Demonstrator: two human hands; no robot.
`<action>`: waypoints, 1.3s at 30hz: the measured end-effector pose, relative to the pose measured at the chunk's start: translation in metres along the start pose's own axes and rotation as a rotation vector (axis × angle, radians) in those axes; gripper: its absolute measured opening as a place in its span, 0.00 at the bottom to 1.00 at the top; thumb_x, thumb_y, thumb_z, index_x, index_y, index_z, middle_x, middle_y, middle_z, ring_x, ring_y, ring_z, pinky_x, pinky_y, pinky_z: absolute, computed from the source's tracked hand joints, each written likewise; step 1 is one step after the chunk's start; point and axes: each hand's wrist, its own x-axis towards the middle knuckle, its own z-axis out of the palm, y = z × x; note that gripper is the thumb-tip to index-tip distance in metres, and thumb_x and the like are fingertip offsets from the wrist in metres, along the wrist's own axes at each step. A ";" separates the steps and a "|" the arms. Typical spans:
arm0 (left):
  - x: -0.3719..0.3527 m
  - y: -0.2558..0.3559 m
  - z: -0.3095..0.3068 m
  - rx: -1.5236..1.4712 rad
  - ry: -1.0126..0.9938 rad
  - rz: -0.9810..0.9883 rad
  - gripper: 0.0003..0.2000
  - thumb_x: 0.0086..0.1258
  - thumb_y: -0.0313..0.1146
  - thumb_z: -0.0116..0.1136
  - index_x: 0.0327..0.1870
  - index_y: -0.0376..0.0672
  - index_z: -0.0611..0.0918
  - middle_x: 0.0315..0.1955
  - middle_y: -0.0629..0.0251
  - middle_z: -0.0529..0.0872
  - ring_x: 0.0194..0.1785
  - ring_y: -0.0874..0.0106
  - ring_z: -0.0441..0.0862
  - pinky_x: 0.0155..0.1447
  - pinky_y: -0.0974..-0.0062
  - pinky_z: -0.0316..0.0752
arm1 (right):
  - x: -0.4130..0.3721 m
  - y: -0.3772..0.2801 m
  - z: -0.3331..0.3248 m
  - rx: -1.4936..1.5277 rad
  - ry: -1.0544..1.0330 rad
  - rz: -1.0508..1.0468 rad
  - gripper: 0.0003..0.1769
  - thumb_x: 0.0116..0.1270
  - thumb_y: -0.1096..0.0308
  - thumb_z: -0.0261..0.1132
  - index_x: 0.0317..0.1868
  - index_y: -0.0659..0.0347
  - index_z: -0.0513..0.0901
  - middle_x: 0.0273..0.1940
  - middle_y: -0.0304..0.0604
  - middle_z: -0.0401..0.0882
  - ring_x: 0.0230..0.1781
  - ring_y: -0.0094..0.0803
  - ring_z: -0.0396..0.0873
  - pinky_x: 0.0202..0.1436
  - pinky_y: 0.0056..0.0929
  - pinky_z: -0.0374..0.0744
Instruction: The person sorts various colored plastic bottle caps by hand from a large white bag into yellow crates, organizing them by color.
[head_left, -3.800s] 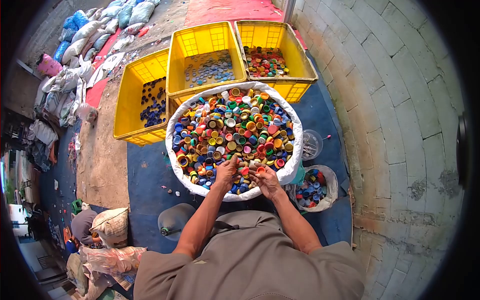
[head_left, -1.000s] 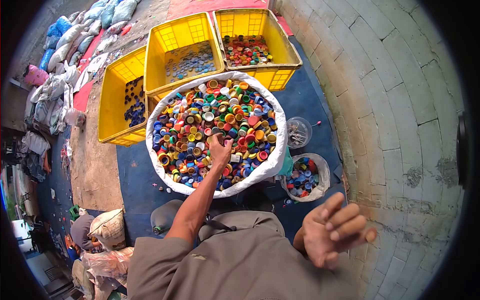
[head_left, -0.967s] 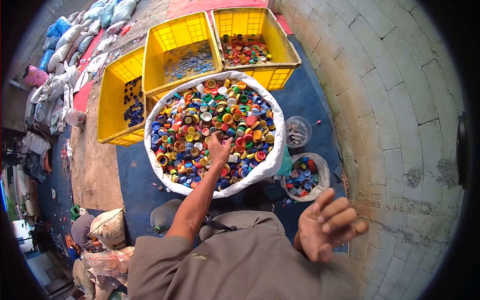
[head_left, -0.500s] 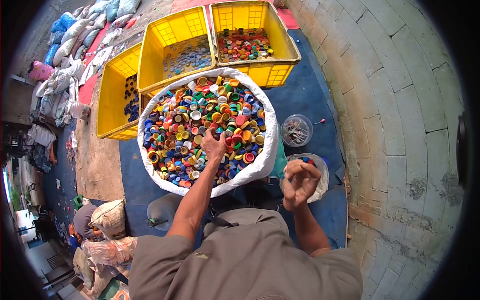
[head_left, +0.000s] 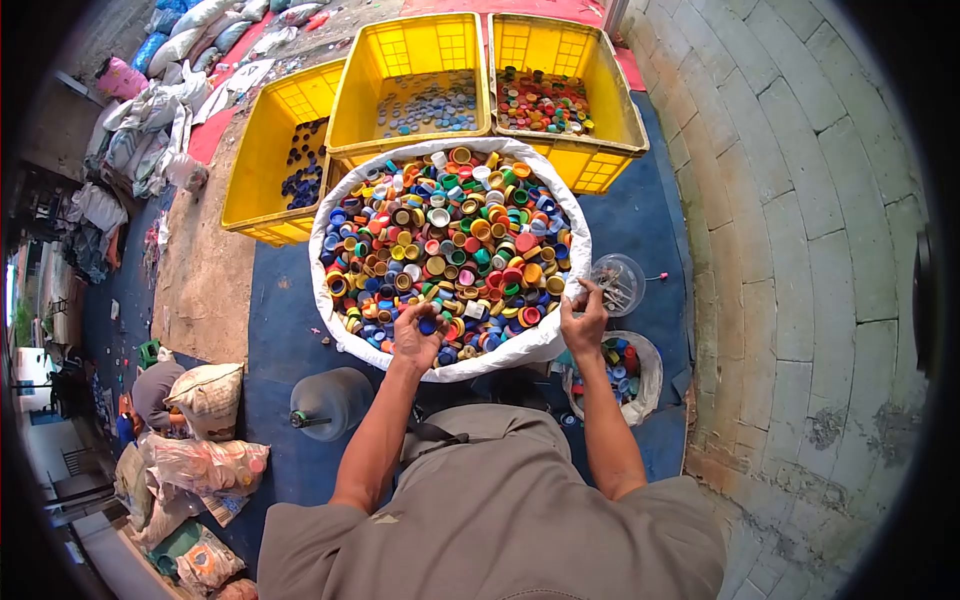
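Bottle caps (head_left: pixel 450 240), many open-side up

Bright, even daylight with soft shadows; sharp centre, strong fisheye bending and black vignette at the edges.

Both hands drawn to the sack's near rim

The right hand (head_left: pixel 583 318), raised open close to the camera a second ago and then held over the small bag (head_left: pixel 652 385) at 4 o'clock, now sits on the sack (head_left: pixel 470 368) rim at 4 o'clock, fingers toward the clear tub (head_left: pixel 622 283). The left hand (head_left: pixel 418 335) has pulled back from the middle of the caps (head_left: pixel 450 220) to their near edge at 6 o'clock, fingers curled.
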 end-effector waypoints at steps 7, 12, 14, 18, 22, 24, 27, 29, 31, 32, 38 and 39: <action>-0.016 -0.005 -0.028 0.147 0.085 -0.020 0.06 0.67 0.38 0.59 0.35 0.48 0.77 0.22 0.75 0.75 0.26 0.78 0.73 0.35 0.75 0.71 | 0.045 0.027 0.027 -0.454 -0.031 -0.212 0.35 0.52 0.73 0.69 0.62 0.57 0.69 0.38 0.34 0.82 0.46 0.38 0.73 0.51 0.41 0.68; -0.031 -0.003 -0.036 0.236 0.231 0.044 0.06 0.67 0.36 0.61 0.37 0.49 0.76 0.23 0.76 0.73 0.25 0.80 0.70 0.30 0.77 0.68 | 0.066 0.033 0.041 -0.629 -0.191 -0.254 0.39 0.52 0.74 0.70 0.66 0.55 0.67 0.42 0.30 0.84 0.48 0.34 0.73 0.51 0.38 0.66; -0.037 0.001 -0.036 0.275 0.281 0.076 0.07 0.66 0.36 0.62 0.38 0.48 0.76 0.25 0.76 0.74 0.24 0.82 0.70 0.27 0.79 0.69 | 0.070 0.038 0.045 -0.693 -0.216 -0.262 0.38 0.53 0.74 0.69 0.66 0.56 0.68 0.41 0.32 0.84 0.48 0.35 0.73 0.50 0.39 0.66; -0.042 0.003 -0.045 0.365 0.294 0.155 0.09 0.66 0.35 0.64 0.41 0.46 0.76 0.27 0.74 0.76 0.23 0.84 0.71 0.23 0.84 0.68 | 0.073 0.042 0.049 -0.719 -0.241 -0.247 0.35 0.53 0.75 0.69 0.64 0.57 0.71 0.39 0.35 0.84 0.46 0.36 0.74 0.49 0.39 0.67; -0.042 -0.001 -0.047 0.541 0.216 0.246 0.12 0.64 0.34 0.66 0.43 0.41 0.77 0.27 0.72 0.79 0.23 0.85 0.71 0.20 0.87 0.65 | 0.075 0.039 0.047 -0.661 -0.236 -0.237 0.32 0.53 0.74 0.70 0.61 0.57 0.74 0.36 0.36 0.84 0.46 0.36 0.75 0.49 0.40 0.66; -0.039 -0.002 -0.045 0.695 0.155 0.306 0.14 0.63 0.34 0.68 0.43 0.38 0.78 0.27 0.69 0.81 0.25 0.85 0.73 0.24 0.86 0.67 | 0.073 0.033 0.045 -0.594 -0.194 -0.237 0.30 0.53 0.74 0.70 0.60 0.57 0.74 0.36 0.37 0.84 0.45 0.36 0.75 0.49 0.40 0.68; -0.032 -0.010 -0.034 0.851 0.032 0.336 0.12 0.62 0.34 0.68 0.43 0.39 0.81 0.26 0.69 0.83 0.21 0.87 0.70 0.23 0.86 0.63 | 0.065 0.012 0.042 -0.331 -0.087 -0.128 0.28 0.54 0.75 0.69 0.58 0.59 0.75 0.36 0.41 0.84 0.41 0.36 0.78 0.48 0.39 0.73; -0.024 -0.014 -0.023 0.978 -0.064 0.328 0.13 0.62 0.34 0.69 0.44 0.39 0.82 0.28 0.68 0.85 0.27 0.85 0.75 0.29 0.86 0.67 | 0.055 -0.021 0.036 0.009 -0.043 0.126 0.26 0.56 0.75 0.67 0.58 0.61 0.75 0.36 0.46 0.84 0.38 0.37 0.81 0.47 0.37 0.77; -0.004 -0.024 -0.024 1.123 -0.155 0.306 0.13 0.61 0.35 0.69 0.44 0.39 0.83 0.28 0.68 0.85 0.30 0.84 0.78 0.31 0.86 0.69 | 0.044 -0.024 0.039 0.310 -0.030 0.257 0.25 0.58 0.76 0.66 0.57 0.64 0.73 0.37 0.44 0.82 0.34 0.31 0.81 0.43 0.30 0.80; 0.005 -0.027 -0.024 1.216 -0.196 0.310 0.15 0.60 0.36 0.69 0.45 0.39 0.84 0.32 0.63 0.87 0.35 0.77 0.83 0.36 0.80 0.74 | 0.035 -0.029 0.041 0.542 -0.030 0.351 0.25 0.58 0.76 0.66 0.57 0.65 0.73 0.37 0.43 0.81 0.35 0.30 0.80 0.43 0.29 0.79; 0.027 -0.033 -0.008 1.397 -0.190 0.494 0.22 0.57 0.32 0.66 0.55 0.42 0.80 0.43 0.53 0.87 0.45 0.63 0.86 0.53 0.70 0.78 | -0.007 -0.044 0.036 1.157 -0.127 0.690 0.22 0.60 0.74 0.55 0.56 0.65 0.68 0.40 0.48 0.77 0.39 0.37 0.81 0.43 0.34 0.81; 0.027 -0.032 -0.006 1.362 -0.154 0.597 0.24 0.57 0.30 0.65 0.58 0.43 0.79 0.43 0.51 0.86 0.45 0.61 0.86 0.52 0.68 0.78 | -0.013 -0.040 0.035 1.154 -0.132 0.706 0.21 0.59 0.73 0.54 0.55 0.65 0.68 0.41 0.48 0.78 0.38 0.36 0.81 0.43 0.34 0.81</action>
